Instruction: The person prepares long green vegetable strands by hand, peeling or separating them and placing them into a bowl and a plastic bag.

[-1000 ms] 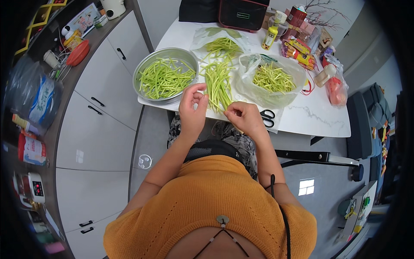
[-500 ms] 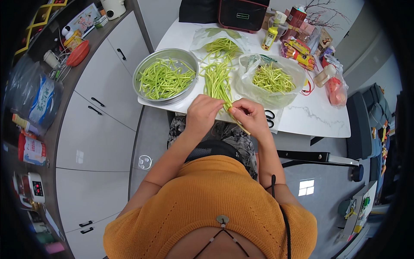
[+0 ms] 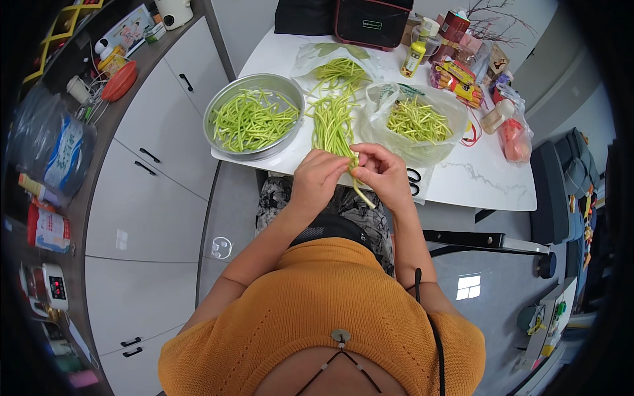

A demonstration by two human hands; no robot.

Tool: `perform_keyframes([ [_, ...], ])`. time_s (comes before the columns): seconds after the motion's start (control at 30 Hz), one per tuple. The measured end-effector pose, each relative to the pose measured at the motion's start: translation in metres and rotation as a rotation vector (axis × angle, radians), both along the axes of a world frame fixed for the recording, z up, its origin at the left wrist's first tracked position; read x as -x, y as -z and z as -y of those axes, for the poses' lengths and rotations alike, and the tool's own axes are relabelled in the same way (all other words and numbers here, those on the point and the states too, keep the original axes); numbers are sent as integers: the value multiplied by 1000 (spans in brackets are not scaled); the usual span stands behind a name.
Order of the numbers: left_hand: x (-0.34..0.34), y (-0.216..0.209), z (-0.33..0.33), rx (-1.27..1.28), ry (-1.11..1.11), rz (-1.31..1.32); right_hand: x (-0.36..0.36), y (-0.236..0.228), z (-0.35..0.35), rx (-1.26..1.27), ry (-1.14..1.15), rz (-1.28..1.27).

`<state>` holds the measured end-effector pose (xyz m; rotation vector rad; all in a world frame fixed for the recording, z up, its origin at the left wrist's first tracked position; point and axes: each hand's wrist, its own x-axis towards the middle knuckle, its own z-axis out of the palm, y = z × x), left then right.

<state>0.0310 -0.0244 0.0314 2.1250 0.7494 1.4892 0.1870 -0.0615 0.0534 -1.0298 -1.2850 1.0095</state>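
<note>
Long, thin green stems that look like garlic scapes [image 3: 332, 125] lie in a bunch on the table before me, their near ends reaching its edge. My left hand [image 3: 317, 177] pinches a few of them at the table edge. Close against it, my right hand [image 3: 381, 173] grips the same stems between thumb and fingers; a pale end hangs down below. To the left, a round metal basin [image 3: 295, 130] holds many shorter green pieces. To the right stands an open plastic bag [image 3: 416, 153] with yellowish-green pieces in it.
Black-handled scissors [image 3: 414, 181] lie beside my right hand. Behind the bunch is another plastic bag [image 3: 304, 72] with more stems. A yellow bottle [image 3: 413, 58], snack packs [image 3: 456, 80] and a bag of red fruit [image 3: 514, 140] stand at the back right. A dark appliance [image 3: 371, 25] is at the far edge.
Both hands have drawn closer together around the stems, the left shifting slightly right. The hanging pale end now bends more steeply downward.
</note>
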Motion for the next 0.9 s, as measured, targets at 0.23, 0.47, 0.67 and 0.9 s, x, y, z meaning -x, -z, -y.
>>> perform_keyframes([
  [0.23,0,2,2,38,27,7,-3,6,-2,-108,17,128],
  [0.47,-1,1,3,116,42,25,-3,10,-3,-200,94,218],
  [0.67,0,1,6,615,98,95,3,10,-2,-66,238,162],
  [0.9,-3,19,-4,811,301,437,6,9,1,-73,239,383],
])
